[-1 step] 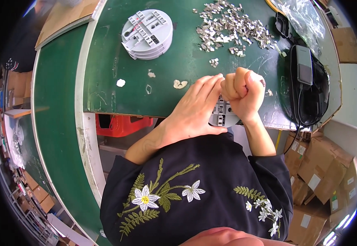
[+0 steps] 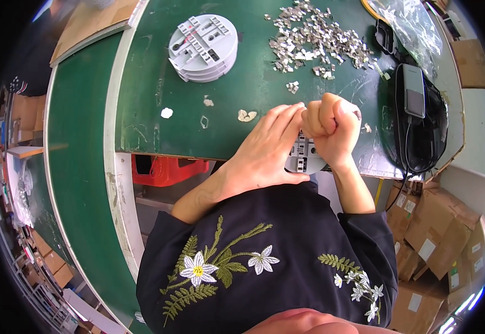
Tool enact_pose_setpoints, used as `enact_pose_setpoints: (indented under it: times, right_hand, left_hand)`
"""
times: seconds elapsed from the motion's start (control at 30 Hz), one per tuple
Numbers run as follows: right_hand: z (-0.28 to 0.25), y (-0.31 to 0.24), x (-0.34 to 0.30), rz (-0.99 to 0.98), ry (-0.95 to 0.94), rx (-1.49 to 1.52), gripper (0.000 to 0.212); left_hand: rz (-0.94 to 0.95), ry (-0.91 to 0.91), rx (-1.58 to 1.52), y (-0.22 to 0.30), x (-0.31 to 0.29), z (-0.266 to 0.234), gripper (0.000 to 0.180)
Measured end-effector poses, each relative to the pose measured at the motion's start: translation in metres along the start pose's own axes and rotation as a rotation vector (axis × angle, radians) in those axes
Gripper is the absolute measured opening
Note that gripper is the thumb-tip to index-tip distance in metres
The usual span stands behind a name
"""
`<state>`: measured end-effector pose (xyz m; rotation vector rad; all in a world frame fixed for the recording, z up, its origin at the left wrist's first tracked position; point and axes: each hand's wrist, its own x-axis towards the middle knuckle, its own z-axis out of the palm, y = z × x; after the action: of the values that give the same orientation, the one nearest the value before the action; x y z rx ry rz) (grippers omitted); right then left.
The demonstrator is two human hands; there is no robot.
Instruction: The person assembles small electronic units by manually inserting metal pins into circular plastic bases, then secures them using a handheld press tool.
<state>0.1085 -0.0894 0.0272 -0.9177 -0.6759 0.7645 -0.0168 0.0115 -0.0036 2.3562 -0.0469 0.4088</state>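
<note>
A round grey plastic base (image 2: 299, 159) with slots and raised blocks is partly hidden under my hands at the table's near edge. My left hand (image 2: 269, 140) wraps round its left side, fingers stretched along the far side and thumb on the near rim. Closed into a fist, my right hand (image 2: 331, 127) presses over the base's upper right part. Whatever its fingers hold is hidden. Farther back at the left, a stack of similar grey round bases (image 2: 206, 47) stands on the table. Many small metal clips (image 2: 315, 42) lie in a loose heap beyond my hands.
A black open case (image 2: 437, 139) with a grey power bank (image 2: 414, 92) and cable lies at the right. Clear plastic film (image 2: 412, 25) is behind it. White scraps (image 2: 247, 116) dot the green tabletop (image 2: 181, 133). A red bin (image 2: 167, 170) sits under the edge; cardboard boxes (image 2: 437, 220) stand lower right.
The whole view has shifted very slightly. Both hands keep their places on the grey base.
</note>
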Motion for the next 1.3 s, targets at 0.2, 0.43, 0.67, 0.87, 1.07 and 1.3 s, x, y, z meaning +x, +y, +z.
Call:
enact_pose_setpoints:
  times: [0.2, 0.43, 0.67, 0.87, 1.07, 1.3]
  right_hand:
    - [0.012, -0.035, -0.011, -0.503, -0.115, -0.159, 0.031]
    - [-0.005, -0.039, -0.014, -0.492, -0.111, 0.013, 0.028]
    - [-0.011, -0.038, -0.017, -0.425, 0.039, -0.186, 0.026]
    - [-0.013, -0.041, 0.011, 0.049, 0.05, -1.008, 0.005]
    - [-0.038, -0.012, 0.029, -0.097, -0.241, -1.397, 0.013]
    - [-0.053, -0.012, 0.036, -0.057, -0.234, -1.33, 0.016]
  left_hand:
    - [-0.107, 0.191, -0.023, -0.008, -0.035, -0.065, 0.104]
    - [-1.022, 0.721, 0.553, -0.074, -0.08, -0.192, 0.084]
    - [-0.43, 0.589, 0.318, -0.073, -0.002, -0.141, 0.087]
    - [-0.532, 0.317, 0.417, -0.068, 0.033, -0.131, 0.099]
    - [-0.361, 0.558, 0.227, -0.045, 0.026, -0.117, 0.106]
    - [-0.235, 0.148, 0.003, 0.006, 0.0, -0.054, 0.105]
